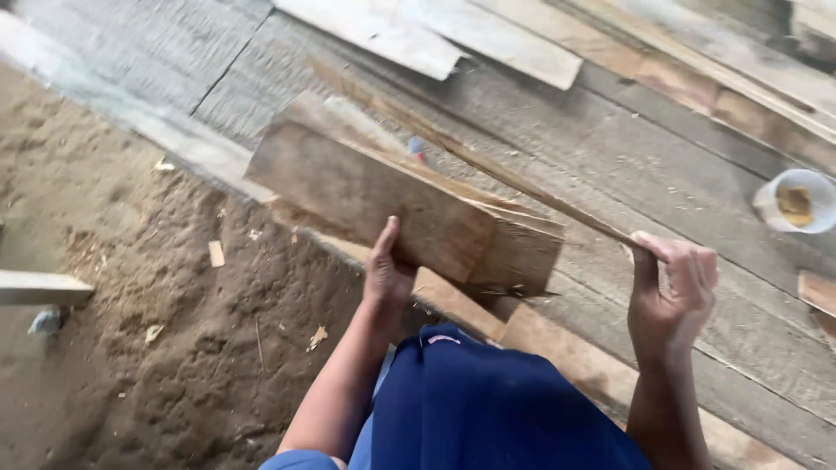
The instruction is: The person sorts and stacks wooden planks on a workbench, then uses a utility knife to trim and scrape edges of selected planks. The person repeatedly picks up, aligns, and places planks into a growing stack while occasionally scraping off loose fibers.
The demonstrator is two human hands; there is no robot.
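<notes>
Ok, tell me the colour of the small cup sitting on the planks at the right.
The cup is white, with something yellowish-brown inside; the head view shows it.

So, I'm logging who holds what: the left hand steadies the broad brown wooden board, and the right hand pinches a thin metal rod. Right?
Not quite. The head view shows the right hand pinching a long thin wooden strip, not a metal rod. The left hand does steady the broad brown wooden board.

no packages, labels, signs or screens here.
</notes>
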